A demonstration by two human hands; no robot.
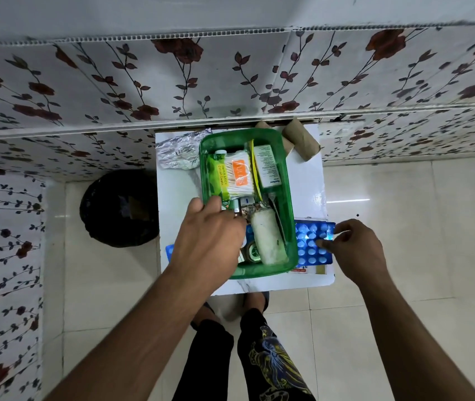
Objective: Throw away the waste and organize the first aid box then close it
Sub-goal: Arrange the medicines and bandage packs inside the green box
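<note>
A green first aid box (290, 198) stands uncovered on a small white table (307, 180). Inside lie a cotton swab pack (237, 176), a green sachet (216, 175), a white carton (268, 166) and a white bandage roll (268, 237). My left hand (207, 241) reaches into the box's near left part, fingers among small items; what they touch is hidden. My right hand (355, 250) rests its fingertips on a blue blister pack (313, 244) lying right of the box. Another blue strip (169, 251) pokes out at the table's left edge.
A black-lined bin (117, 208) stands on the floor left of the table. A crumpled foil wrapper (177, 153) lies at the table's far left. Cardboard tubes (301, 140) lie at the far right by the flowered wall. My feet are under the near edge.
</note>
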